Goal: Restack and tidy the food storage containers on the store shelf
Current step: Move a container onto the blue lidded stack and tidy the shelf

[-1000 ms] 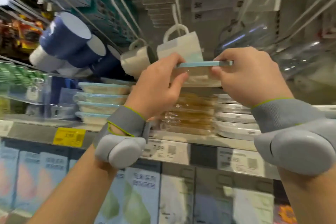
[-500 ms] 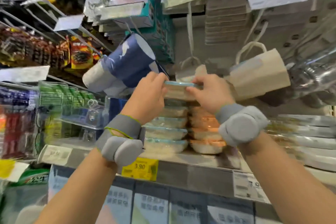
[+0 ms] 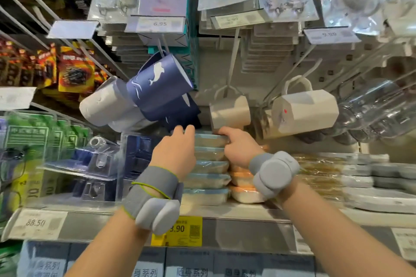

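Hanging navy mug (image 3: 158,83) and beige mug (image 3: 229,111) crowd close above the blue-lidded stack (image 3: 208,174). Left hand (image 3: 174,153) and right hand (image 3: 239,148) pinch the top container (image 3: 210,139), contents unclear, near the shelf (image 3: 236,211) front edge.

head view faces shelf (image 3: 236,210) closely.
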Tool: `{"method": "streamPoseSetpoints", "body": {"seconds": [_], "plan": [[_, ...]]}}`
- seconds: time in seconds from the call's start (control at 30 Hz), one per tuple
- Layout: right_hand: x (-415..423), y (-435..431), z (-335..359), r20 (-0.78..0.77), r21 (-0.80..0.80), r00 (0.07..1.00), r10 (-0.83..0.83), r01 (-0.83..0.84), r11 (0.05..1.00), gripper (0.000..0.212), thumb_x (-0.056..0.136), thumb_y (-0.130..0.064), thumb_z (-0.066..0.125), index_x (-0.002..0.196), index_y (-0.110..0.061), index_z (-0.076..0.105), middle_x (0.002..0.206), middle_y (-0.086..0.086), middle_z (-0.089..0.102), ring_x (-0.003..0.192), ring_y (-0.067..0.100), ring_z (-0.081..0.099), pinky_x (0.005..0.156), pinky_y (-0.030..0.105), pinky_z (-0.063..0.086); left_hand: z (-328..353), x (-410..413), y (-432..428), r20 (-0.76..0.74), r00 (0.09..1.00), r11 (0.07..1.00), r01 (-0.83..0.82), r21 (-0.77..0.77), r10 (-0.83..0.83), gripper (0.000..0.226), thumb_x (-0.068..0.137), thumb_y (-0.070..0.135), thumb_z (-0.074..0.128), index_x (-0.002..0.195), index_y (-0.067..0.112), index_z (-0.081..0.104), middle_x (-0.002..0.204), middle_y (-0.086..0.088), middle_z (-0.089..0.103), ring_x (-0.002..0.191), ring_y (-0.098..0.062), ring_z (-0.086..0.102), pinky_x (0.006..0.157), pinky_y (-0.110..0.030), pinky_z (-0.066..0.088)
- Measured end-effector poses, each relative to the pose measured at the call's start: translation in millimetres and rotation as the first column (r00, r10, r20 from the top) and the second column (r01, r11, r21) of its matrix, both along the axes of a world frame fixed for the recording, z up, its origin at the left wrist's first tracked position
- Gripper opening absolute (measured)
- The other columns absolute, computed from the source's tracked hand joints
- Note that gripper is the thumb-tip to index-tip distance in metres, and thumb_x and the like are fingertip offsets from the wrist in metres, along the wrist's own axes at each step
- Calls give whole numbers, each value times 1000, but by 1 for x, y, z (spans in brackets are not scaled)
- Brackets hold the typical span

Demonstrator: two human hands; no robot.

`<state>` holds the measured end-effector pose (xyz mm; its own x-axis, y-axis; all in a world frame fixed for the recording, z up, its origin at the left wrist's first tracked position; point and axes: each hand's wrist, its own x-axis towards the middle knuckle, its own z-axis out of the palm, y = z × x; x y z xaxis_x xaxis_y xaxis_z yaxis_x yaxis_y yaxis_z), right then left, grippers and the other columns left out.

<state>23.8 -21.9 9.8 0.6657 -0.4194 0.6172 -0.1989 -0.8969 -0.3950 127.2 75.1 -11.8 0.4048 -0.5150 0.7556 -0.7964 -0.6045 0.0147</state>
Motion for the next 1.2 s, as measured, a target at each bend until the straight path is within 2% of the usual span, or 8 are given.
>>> {"method": "streamPoseSetpoints", "body": {"seconds": [0.13, 0.23, 0.47, 0.57, 0.7, 0.87, 1.07, 1.2], "plan": [[-11, 0, 2, -6, -15, 1000, 2, -2, 1000, 58, 87, 4, 43, 140, -20, 42, 144, 7, 43, 128, 24, 45, 93, 24, 37, -1, -11, 0, 21, 998, 999, -52, 4, 52, 43, 83, 9, 45, 126, 8, 36, 133, -17, 40, 119, -39, 42, 92, -44, 40], [-27, -4, 2, 78, -75, 997, -19, 25, 997, 49, 89, -1, 44, 134, -19, 49, 140, 5, 49, 127, 20, 47, 93, 20, 34, -2, -32, -1, 117, 992, 997, 47, -57, -40, 51, 84, 13, 46, 133, 9, 37, 145, -16, 33, 132, -36, 32, 103, -41, 34], [-107, -37, -8, 300, -106, 947, -117, 155, 982, 31, 87, -1, 47, 101, -11, 73, 103, 7, 73, 102, 19, 63, 86, 19, 44, -5, -124, -36, 230, 865, 844, 491, -216, -445, 36, 77, 25, 35, 101, 15, 60, 100, -6, 66, 97, -31, 59, 78, -43, 49], [-147, -62, -9, 302, -120, 932, -200, 246, 962, 32, 85, -3, 47, 100, -12, 74, 103, 6, 74, 103, 22, 63, 91, 27, 48, -9, -159, -59, 210, 818, 789, 573, -222, -536, 36, 73, 29, 35, 93, 20, 63, 89, -6, 70, 89, -35, 63, 73, -45, 51], [-215, -123, -15, 341, -26, 867, -363, 394, 919, 36, 80, -5, 47, 101, -18, 74, 108, 4, 74, 107, 23, 63, 98, 34, 48, -12, -213, -117, 101, 803, 784, 596, -173, -588, 29, 76, 32, 39, 92, 27, 62, 94, -5, 71, 92, -34, 63, 77, -41, 52], [-297, -198, -19, 170, -16, 818, -549, 560, 829, 48, 74, 0, 50, 116, -14, 65, 122, 12, 66, 117, 29, 57, 102, 36, 44, -17, -278, -212, -57, 799, 801, 598, -28, -598, 28, 83, 29, 44, 107, 24, 58, 108, -10, 68, 102, -37, 61, 82, -40, 51], [-340, -269, -29, -47, -69, 780, -624, 621, 781, 54, 79, -8, 48, 132, -20, 50, 134, 16, 52, 123, 39, 46, 104, 42, 40, -15, -312, -291, -275, 797, 792, 589, 161, -538, 66, 89, 43, 47, 144, 20, 16, 123, -16, 60, 117, -36, 54, 93, -42, 45], [-351, -296, -31, -152, -41, 747, -648, 650, 759, 44, 85, -16, 46, 129, -18, 51, 133, 18, 48, 120, 39, 47, 100, 39, 37, -10, -318, -325, -395, 822, 814, 525, 250, -410, 72, 89, 48, 46, 146, 17, 16, 131, -13, 57, 118, -33, 54, 95, -39, 45]]}}
